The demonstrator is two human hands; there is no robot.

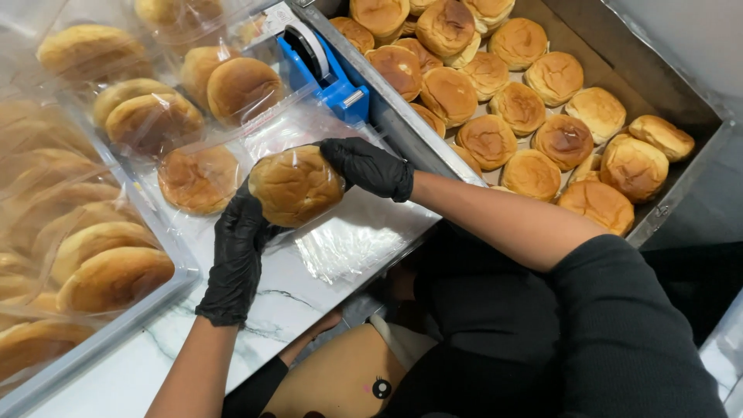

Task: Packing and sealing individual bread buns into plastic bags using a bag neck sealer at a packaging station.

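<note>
While your left hand point(236, 259) cups the bagged bun point(296, 186) from below, your right hand point(368, 166) grips its upper right edge; both sit closed on it above the counter point(294, 306).

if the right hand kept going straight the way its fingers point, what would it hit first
The right hand points left across the counter, fingers already on the bagged bun that both hands hold. Past that, probably the bagged bun on the counter, though depth is hard to judge.
</note>
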